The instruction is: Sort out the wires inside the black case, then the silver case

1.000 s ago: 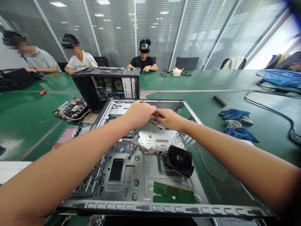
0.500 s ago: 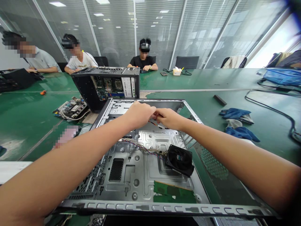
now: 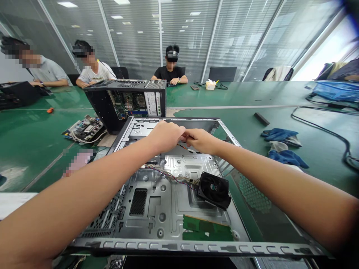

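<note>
An open metal computer case (image 3: pixel 196 246) lies flat in front of me. Over its far part, my left hand (image 3: pixel 168 135) and my right hand (image 3: pixel 203 141) meet with fingertips pinched together. Whatever they hold is too small or hidden to make out. Just beneath the fingers, a thin cable (image 3: pixel 185 148) with coloured wires runs toward the right. A black fan (image 3: pixel 213 190) rests tilted at the case's right side, and a bundle of twisted wires (image 3: pixel 168 174) stretches left from it. Green memory sticks (image 3: pixel 207 226) lie on the case floor near the front rail.
Beyond the case stands another computer tower (image 3: pixel 105 108), with a loose circuit board (image 3: pixel 86 129) at its left. Blue-grey gloves (image 3: pixel 283 136), a black bar (image 3: pixel 261 118) and a black cable (image 3: pixel 322 125) lie on the right. Several people sit across the green table (image 3: pixel 238 97).
The view has shifted very slightly. Both hands stay together in the same place, and the things in the case have not moved.
</note>
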{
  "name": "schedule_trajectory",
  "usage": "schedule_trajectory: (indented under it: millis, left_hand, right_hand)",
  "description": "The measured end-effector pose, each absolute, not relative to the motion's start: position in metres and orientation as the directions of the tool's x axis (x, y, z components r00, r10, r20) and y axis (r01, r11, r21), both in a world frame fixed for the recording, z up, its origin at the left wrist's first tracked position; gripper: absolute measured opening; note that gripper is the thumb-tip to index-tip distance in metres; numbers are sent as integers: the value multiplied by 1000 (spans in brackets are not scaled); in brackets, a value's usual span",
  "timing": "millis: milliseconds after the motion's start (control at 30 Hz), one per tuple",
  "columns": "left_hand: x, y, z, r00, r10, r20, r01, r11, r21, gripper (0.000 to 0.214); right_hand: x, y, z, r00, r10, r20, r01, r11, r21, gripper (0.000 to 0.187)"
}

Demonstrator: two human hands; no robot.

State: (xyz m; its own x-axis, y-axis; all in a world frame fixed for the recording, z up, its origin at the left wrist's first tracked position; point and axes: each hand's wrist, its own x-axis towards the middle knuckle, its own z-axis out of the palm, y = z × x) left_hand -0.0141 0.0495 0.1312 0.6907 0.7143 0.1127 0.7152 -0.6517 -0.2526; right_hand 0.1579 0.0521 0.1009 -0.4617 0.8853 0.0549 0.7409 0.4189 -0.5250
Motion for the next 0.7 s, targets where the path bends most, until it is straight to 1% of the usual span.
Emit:
schedule_trajectory:
  millis: [233, 500, 700]
  left_hand:
    - [-15, 50, 131, 700, 706, 107, 709, -670, -221, 30]
    - [-14, 52, 129, 714, 697, 75, 689, -679, -255, 25]
    - [-13, 49, 130, 706, 706, 53, 696, -678, -236, 25]
  right_hand:
    - [157, 51, 101, -474, 879, 51, 741, 429, -516, 25]
    - [158, 53, 100, -483, 874, 59, 744, 445, -498, 19]
    - [158, 53, 100, -489, 870, 62, 740, 451, -499, 18]
